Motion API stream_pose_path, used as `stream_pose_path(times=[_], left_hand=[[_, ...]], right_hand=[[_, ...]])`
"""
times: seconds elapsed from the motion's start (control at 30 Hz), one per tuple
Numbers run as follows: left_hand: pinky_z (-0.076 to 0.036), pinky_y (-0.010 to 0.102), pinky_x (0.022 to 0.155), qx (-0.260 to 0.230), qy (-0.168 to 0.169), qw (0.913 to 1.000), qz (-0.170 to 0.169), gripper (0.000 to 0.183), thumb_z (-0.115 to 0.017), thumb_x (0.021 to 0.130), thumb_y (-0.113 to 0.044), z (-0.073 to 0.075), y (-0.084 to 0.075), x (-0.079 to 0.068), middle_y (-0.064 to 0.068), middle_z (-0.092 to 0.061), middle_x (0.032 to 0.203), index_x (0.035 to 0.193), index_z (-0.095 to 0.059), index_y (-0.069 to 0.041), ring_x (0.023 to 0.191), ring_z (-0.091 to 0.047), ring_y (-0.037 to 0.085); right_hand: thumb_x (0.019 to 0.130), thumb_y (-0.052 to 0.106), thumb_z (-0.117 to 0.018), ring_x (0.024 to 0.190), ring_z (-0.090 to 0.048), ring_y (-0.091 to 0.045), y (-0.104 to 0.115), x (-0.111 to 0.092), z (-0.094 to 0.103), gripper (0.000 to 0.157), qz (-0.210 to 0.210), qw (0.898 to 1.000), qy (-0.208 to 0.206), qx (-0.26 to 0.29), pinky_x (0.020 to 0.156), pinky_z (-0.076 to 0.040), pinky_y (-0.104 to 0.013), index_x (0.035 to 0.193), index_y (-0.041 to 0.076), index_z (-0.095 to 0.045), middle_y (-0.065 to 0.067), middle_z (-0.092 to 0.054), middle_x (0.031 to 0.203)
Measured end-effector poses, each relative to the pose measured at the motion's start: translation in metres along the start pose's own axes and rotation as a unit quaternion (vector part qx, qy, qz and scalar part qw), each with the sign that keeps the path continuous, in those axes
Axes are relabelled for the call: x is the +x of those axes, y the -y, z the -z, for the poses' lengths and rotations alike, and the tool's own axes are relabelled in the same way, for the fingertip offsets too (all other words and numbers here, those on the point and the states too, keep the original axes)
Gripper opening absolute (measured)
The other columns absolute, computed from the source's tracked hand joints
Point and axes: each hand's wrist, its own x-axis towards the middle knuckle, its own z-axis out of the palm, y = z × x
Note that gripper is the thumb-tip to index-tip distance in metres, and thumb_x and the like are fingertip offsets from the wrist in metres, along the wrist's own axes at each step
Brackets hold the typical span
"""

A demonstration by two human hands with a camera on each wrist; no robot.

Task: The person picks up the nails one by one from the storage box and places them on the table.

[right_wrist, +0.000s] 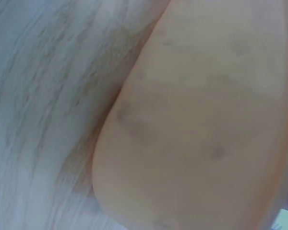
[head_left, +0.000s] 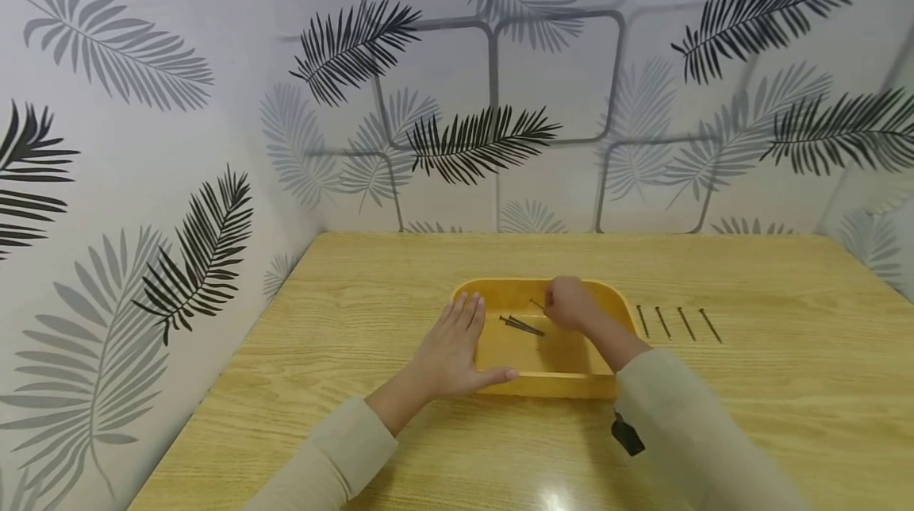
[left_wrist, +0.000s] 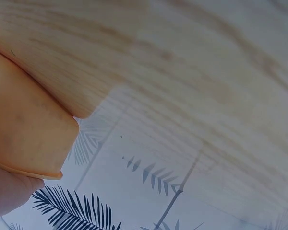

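Note:
A shallow yellow plastic tray [head_left: 543, 386] sits on the wooden table, and its outer wall also fills much of the right wrist view. My left hand [head_left: 451, 348] rests on the tray's left rim with fingers straight, the thumb lying along the front rim. Inside the tray, my right hand [head_left: 569, 303] is curled near the back wall. A thin dark screw [head_left: 536, 304] sticks out from its fingers, head to the left; the fingertips are hidden. More dark screws [head_left: 523, 326] lie close together on the tray floor, left of the right hand.
Several dark screws [head_left: 686, 324] lie side by side in a row on the table [head_left: 785, 384], right of the tray. A leaf-patterned wall [head_left: 443, 201] stands behind the table. Something small and black [head_left: 627, 434] hangs by the right sleeve.

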Motion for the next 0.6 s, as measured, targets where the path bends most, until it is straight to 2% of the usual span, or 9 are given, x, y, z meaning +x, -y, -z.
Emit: stream_pose_path(times=[0.03, 0.13, 0.2, 0.23, 0.37, 0.43, 0.47, 0.5, 0.6], left_hand=[[-0.013, 0.043, 0.118, 0.001, 0.0, 1.0, 0.0, 0.1, -0.046, 0.085, -0.066, 0.0, 0.0, 0.0, 0.021, -0.012, 0.154, 0.146, -0.013, 0.006, 0.144, -0.008, 0.034], [-0.013, 0.043, 0.118, 0.003, -0.002, 1.0, -0.001, 0.099, -0.046, 0.085, -0.066, 0.0, 0.0, 0.0, 0.021, -0.013, 0.154, 0.146, -0.014, 0.006, 0.144, -0.008, 0.034], [-0.014, 0.043, 0.118, 0.005, -0.003, 1.0, -0.002, 0.099, -0.045, 0.085, -0.066, -0.001, 0.001, 0.0, 0.021, -0.013, 0.154, 0.146, -0.014, 0.006, 0.144, -0.009, 0.034], [-0.014, 0.043, 0.118, 0.007, -0.003, 1.0, -0.002, 0.099, -0.045, 0.085, -0.066, -0.001, 0.001, 0.0, 0.021, -0.014, 0.154, 0.146, -0.015, 0.006, 0.144, -0.009, 0.034], [-0.014, 0.043, 0.117, 0.007, -0.006, 1.0, -0.001, 0.1, -0.046, 0.084, -0.066, -0.001, 0.001, 0.0, 0.021, -0.014, 0.154, 0.146, -0.015, 0.006, 0.144, -0.01, 0.034], [-0.014, 0.043, 0.117, 0.007, -0.006, 1.0, -0.001, 0.1, -0.046, 0.084, -0.066, -0.001, 0.0, 0.0, 0.021, -0.015, 0.154, 0.146, -0.015, 0.007, 0.144, -0.01, 0.034], [-0.014, 0.043, 0.117, 0.006, -0.006, 1.0, -0.001, 0.1, -0.046, 0.084, -0.066, 0.0, 0.0, 0.0, 0.021, -0.014, 0.154, 0.146, -0.015, 0.007, 0.144, -0.01, 0.035], [-0.014, 0.043, 0.117, 0.006, -0.005, 1.0, -0.001, 0.1, -0.046, 0.084, -0.066, 0.0, 0.0, 0.0, 0.021, -0.014, 0.154, 0.146, -0.015, 0.007, 0.144, -0.01, 0.034], [-0.013, 0.043, 0.118, 0.005, -0.002, 1.0, 0.001, 0.1, -0.045, 0.085, -0.066, 0.001, -0.001, 0.0, 0.021, -0.013, 0.154, 0.146, -0.014, 0.006, 0.144, -0.008, 0.034]], right_hand=[[0.075, 0.008, -0.054, 0.042, -0.035, -0.007, 0.011, -0.004, 0.01, 0.025, 0.004, 1.0, -0.005, 0.004, 0.04, -0.03, -0.023, 0.051, 0.014, -0.054, 0.004, -0.047, 0.047], [0.077, 0.006, -0.057, 0.045, -0.041, -0.008, 0.065, -0.022, 0.055, 0.024, -0.039, 0.999, 0.019, 0.005, 0.044, -0.035, -0.022, 0.054, 0.008, -0.057, 0.0, -0.052, 0.05], [0.077, 0.004, -0.06, 0.047, -0.045, -0.01, 0.054, -0.017, 0.049, 0.021, -0.069, 0.997, 0.032, -0.021, 0.048, -0.039, -0.024, 0.056, 0.007, -0.06, -0.001, -0.056, 0.052], [0.078, 0.005, -0.06, 0.047, -0.046, -0.011, 0.056, -0.019, 0.051, 0.021, -0.061, 0.998, 0.023, -0.023, 0.049, -0.04, -0.024, 0.057, 0.007, -0.061, -0.001, -0.056, 0.052], [0.078, 0.016, -0.063, 0.043, -0.043, -0.007, -0.003, -0.004, 0.013, 0.027, -0.025, 0.999, -0.022, -0.029, 0.046, -0.038, -0.024, 0.052, 0.017, -0.059, 0.007, -0.052, 0.047], [0.08, 0.015, -0.063, 0.045, -0.046, -0.01, 0.017, -0.013, 0.034, 0.026, -0.033, 0.999, -0.01, -0.012, 0.049, -0.042, -0.027, 0.055, 0.013, -0.063, 0.003, -0.056, 0.049], [0.08, 0.015, -0.064, 0.046, -0.049, -0.011, 0.011, -0.01, 0.033, 0.024, -0.047, 0.999, -0.006, -0.009, 0.05, -0.044, -0.029, 0.056, 0.013, -0.064, 0.002, -0.058, 0.051], [0.081, 0.014, -0.063, 0.049, -0.052, -0.014, 0.024, -0.015, 0.045, 0.023, -0.054, 0.999, 0.001, -0.005, 0.053, -0.047, -0.031, 0.059, 0.009, -0.067, -0.002, -0.061, 0.055], [0.081, 0.012, -0.065, 0.057, -0.058, -0.021, 0.034, -0.018, 0.06, 0.017, -0.096, 0.995, 0.02, -0.004, 0.06, -0.051, -0.037, 0.068, 0.003, -0.07, -0.008, -0.066, 0.064]])
